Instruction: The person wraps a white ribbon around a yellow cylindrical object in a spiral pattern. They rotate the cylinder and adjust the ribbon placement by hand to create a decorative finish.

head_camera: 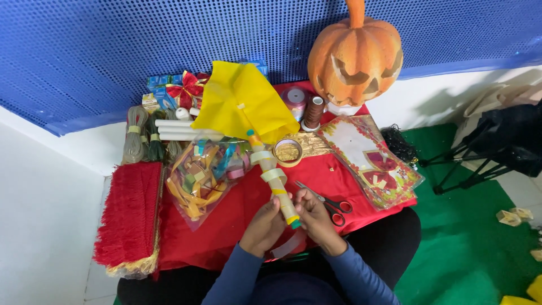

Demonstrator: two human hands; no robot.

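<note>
- Red fringed cloth (129,217): lies folded at the left edge of the red table cover (237,226), well apart from both hands.
- Clear bag of coloured paper strips (200,178): rests on the cover just left of the stick, untouched. Behind it lie white tubes (179,130) and bundles of cord (135,133).
- Left hand (263,225): closed around the lower end of the stick from the left side, fingers curled, thumb towards the stick.
- Stick (276,189): a pale rod running from the hands up and to the left, ending under a sheet of yellow fabric (243,101). It sits directly between the two hands at its lower end.
- Progress on the stick: pale ribbon (270,169) coils around the upper and middle part in loose loops, not yet pulled flat. Yellow bands show at intervals, and a green tip shows at the bottom. The winding appears roughly half settled; the lower stretch near the hands looks tighter than the loops above. A loose tail of ribbon hangs below the hands.
- Right hand (314,217): grips the lower end of the stick from the right, fingertips pressed against it close to the green tip.
- Tape roll (288,151): lies on the cover just right of the stick's middle, free.
- Scissors (330,202): red handles, lying just right of the right hand, not touched.
- Printed card sheets (372,158): spread further right; a carved pumpkin (355,56) stands behind them.
</note>
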